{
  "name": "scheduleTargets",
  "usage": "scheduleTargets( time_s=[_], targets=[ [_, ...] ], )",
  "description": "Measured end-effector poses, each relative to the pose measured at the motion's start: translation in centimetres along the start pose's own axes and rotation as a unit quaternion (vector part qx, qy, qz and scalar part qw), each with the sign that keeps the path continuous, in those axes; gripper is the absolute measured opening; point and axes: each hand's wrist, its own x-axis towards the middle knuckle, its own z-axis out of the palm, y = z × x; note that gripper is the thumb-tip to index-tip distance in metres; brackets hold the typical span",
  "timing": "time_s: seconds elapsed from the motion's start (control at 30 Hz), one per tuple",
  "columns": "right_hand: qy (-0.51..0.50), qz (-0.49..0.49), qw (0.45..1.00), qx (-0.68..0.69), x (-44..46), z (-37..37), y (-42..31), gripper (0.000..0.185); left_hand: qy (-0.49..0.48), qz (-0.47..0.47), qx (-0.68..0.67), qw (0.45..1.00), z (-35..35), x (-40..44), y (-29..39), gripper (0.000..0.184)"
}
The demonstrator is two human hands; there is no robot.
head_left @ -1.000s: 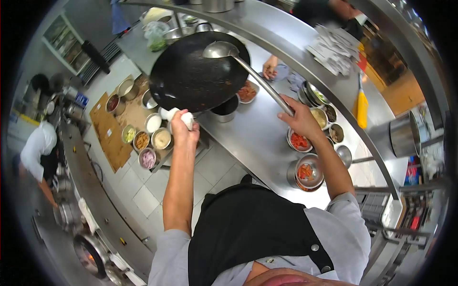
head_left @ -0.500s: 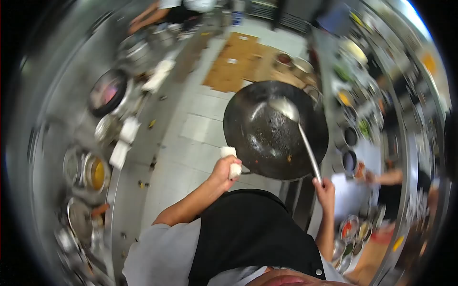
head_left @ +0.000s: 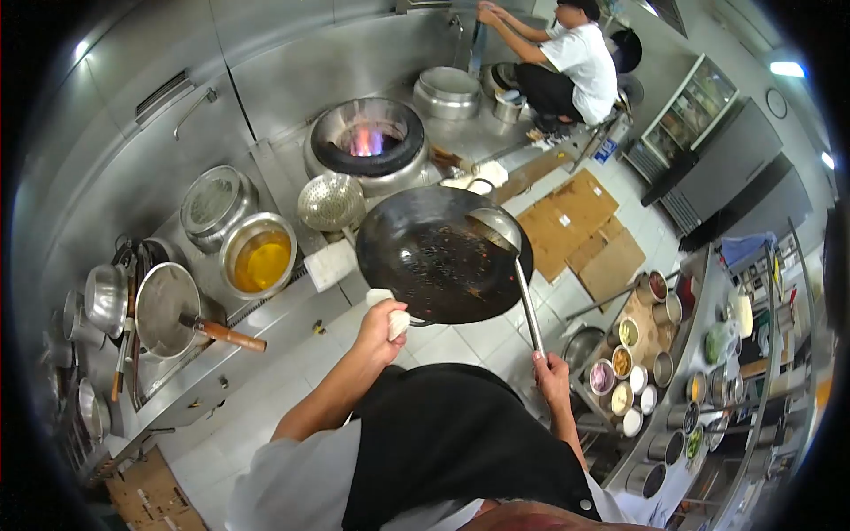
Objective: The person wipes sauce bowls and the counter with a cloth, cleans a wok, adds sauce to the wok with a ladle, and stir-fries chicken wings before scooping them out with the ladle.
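Observation:
A dark, wide wok (head_left: 416,270) hangs in front of my body, its inside bare apart from oily shine and small food scraps. My left hand (head_left: 379,332) is closed on its near handle through a folded white cloth (head_left: 396,324). In my right hand (head_left: 552,379) is the long metal handle of a ladle (head_left: 529,305). The ladle's bowl rests inside the wok at the far right, though contact with the wall is hard to judge.
Left of the wok, a burner (head_left: 367,142) shows flames. Nearby stand a perforated strainer (head_left: 331,203), a pot of yellow oil (head_left: 262,261) and a wooden-handled pan (head_left: 168,310). A person (head_left: 575,66) crouches at the back. Ingredient containers (head_left: 622,361) line the right side.
The view has swung left toward the stove, bringing the flaming burner fully in sight. Wok and ladle have moved left with my hands, both grips unchanged.

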Motion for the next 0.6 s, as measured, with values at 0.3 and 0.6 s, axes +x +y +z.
scheduleTargets(
  time_s=[0.3,0.6],
  targets=[
    [-0.141,-0.072,0.970,0.183,17.0,5.6,-10.4,0.025,0.103,0.119,-0.088,0.984,2.8,9.5,12.0,0.023],
    [-0.270,-0.056,0.938,0.209,43.4,13.4,-19.9,0.032,0.174,0.184,-0.158,0.954,7.9,28.8,22.6,0.025]
  ],
)
